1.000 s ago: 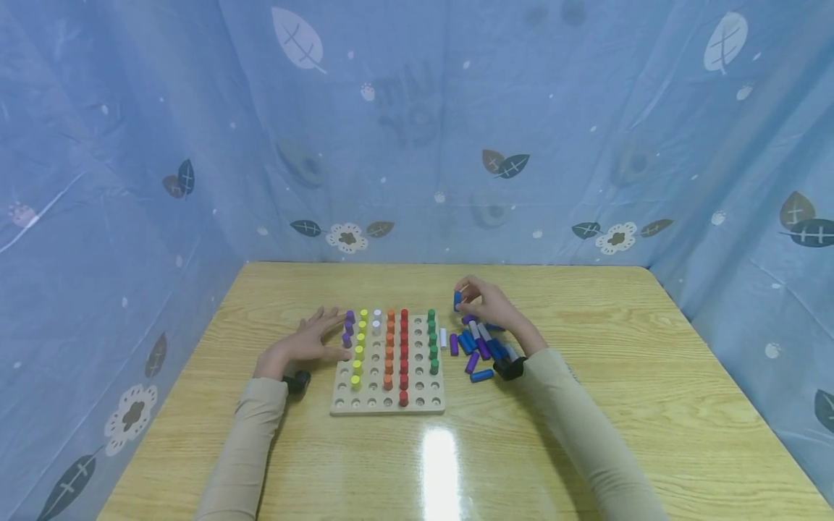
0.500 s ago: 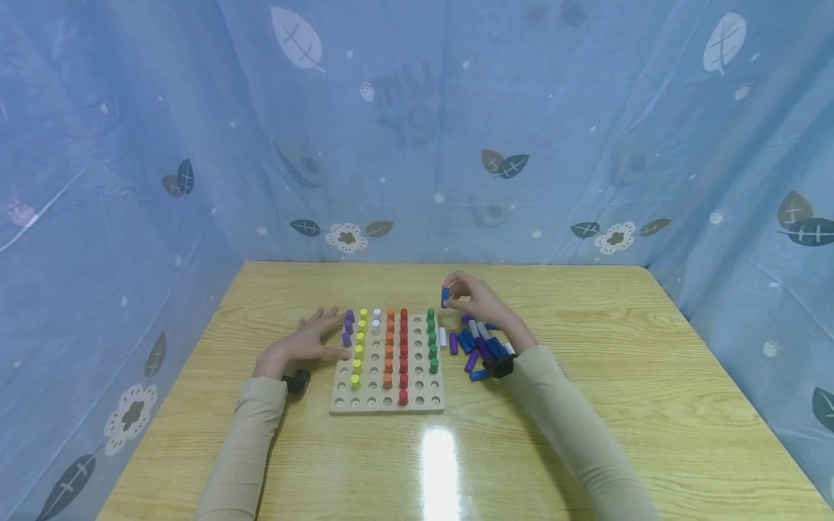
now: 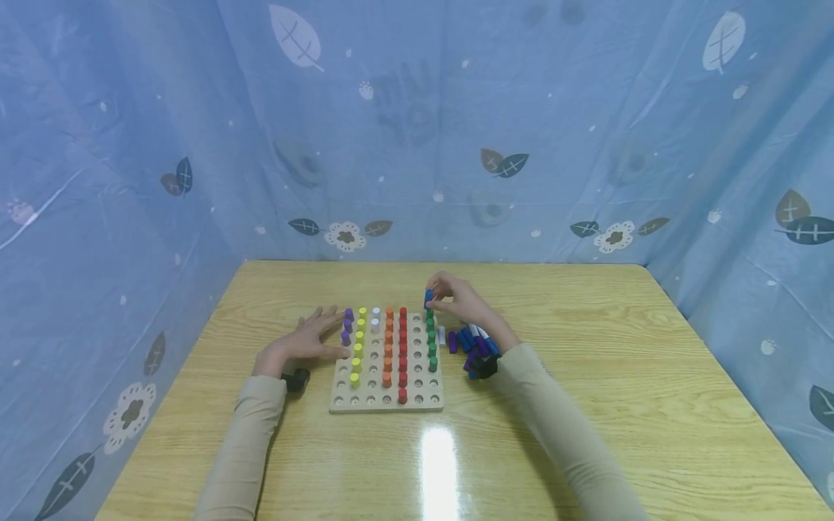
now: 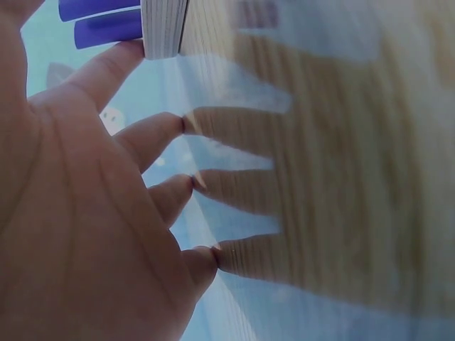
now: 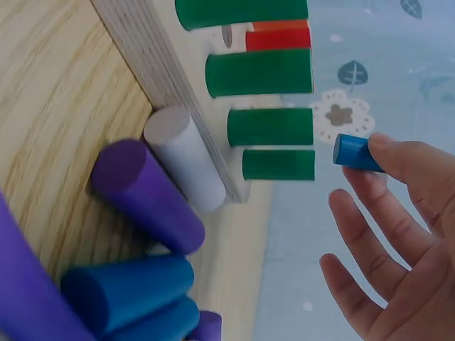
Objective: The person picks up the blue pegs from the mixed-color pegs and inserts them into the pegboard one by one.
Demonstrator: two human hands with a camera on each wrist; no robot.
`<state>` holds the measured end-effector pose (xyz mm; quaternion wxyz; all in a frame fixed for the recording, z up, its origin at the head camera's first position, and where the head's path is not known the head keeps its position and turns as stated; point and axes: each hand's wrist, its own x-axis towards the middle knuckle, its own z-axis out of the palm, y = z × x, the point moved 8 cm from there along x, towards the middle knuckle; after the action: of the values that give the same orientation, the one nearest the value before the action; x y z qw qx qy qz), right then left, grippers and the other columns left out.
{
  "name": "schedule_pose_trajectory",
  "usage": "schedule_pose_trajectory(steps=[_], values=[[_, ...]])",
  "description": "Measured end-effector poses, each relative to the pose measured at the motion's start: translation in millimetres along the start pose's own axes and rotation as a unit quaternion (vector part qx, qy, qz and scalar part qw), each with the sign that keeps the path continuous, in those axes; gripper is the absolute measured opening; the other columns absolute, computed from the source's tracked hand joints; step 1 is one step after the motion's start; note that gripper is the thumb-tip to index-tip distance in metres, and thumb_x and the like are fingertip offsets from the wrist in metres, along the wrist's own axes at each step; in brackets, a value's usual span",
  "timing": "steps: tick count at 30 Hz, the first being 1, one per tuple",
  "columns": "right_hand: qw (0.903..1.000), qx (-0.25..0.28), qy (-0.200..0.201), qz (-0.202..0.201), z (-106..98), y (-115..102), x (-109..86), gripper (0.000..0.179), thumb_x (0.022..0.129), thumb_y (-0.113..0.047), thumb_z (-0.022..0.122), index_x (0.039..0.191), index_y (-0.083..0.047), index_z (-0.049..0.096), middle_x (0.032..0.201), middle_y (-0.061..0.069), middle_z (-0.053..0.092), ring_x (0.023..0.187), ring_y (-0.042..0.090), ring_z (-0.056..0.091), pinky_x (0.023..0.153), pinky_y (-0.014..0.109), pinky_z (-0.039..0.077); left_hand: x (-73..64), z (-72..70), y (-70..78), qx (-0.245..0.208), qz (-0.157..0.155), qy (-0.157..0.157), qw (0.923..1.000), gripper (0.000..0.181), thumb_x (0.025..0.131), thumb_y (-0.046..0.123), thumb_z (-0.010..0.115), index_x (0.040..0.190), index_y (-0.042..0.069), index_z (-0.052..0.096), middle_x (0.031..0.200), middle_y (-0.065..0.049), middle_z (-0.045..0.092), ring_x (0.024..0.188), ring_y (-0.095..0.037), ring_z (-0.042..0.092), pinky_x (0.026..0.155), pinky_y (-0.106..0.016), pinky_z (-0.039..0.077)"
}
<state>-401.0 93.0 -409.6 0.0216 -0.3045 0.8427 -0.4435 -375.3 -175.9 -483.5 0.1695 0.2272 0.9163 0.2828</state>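
Pinching the blue peg point(image 5: 352, 152), the right grip point(image 3: 460, 301) should clear the green pegs point(image 5: 271, 127) just below it, left grip point(image 3: 305, 343) spread.

The right hand's grip point(image 5: 426, 270) hides one end of the blue peg point(image 5: 352, 151); the right wrist point(image 3: 500, 334) covers some loose pegs point(image 3: 465, 339). The head view cuts off both sleeves point(image 3: 567, 434), the left wrist view most of the pegboard point(image 4: 162, 32).

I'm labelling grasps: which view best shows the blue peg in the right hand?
The right wrist view: the blue peg appears larger there, one end plain, though the right hand covers part. The head view shows it small, by the far end of the green pegs; the left wrist view doesn't show it.
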Motion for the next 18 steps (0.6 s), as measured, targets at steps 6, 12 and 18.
schedule_pose_trajectory(steps=[6, 12, 18], values=[[1.0, -0.003, 0.0, -0.007, 7.5, -1.1, 3.5, 0.025, 0.087, -0.009, 0.064, 0.109, -0.004, 0.052, 0.09, 0.009, 0.065, 0.086, 0.021, 0.063, 0.082, 0.041, 0.051, -0.3, -0.1, 0.5, 0.001, 0.0, 0.0, 1.0, 0.093, 0.077, 0.053, 0.067, 0.148, 0.013, 0.021, 0.154, -0.02, 0.005, 0.14, -0.042, -0.008, 0.107, -0.064, -0.011], [0.9993, -0.032, -0.01, 0.018, 15.4, 4.1, 5.1, 0.022, 0.088, -0.013, 0.063, 0.108, -0.01, 0.052, 0.094, 0.006, 0.066, 0.089, 0.019, 0.063, 0.084, 0.04, 0.05, -0.7, -0.1, 2.0, -0.004, 0.0, 0.001, 1.0, 0.093, 0.077, 0.053, 0.067, 0.148, 0.013, 0.022, 0.154, -0.02, 0.005, 0.14, -0.042, -0.008, 0.106, -0.064, -0.012], [0.9979, -0.052, -0.015, 0.037, 21.1, 6.3, 6.3, 0.02, 0.09, -0.016, 0.062, 0.107, -0.012, 0.052, 0.097, 0.005, 0.066, 0.093, 0.019, 0.062, 0.081, 0.039, 0.051, -0.8, 1.3, 0.6, -0.004, -0.004, -0.003, 1.0, 0.094, 0.077, 0.054, 0.067, 0.149, 0.014, 0.021, 0.155, -0.019, 0.004, 0.14, -0.041, -0.009, 0.107, -0.063, -0.013]])
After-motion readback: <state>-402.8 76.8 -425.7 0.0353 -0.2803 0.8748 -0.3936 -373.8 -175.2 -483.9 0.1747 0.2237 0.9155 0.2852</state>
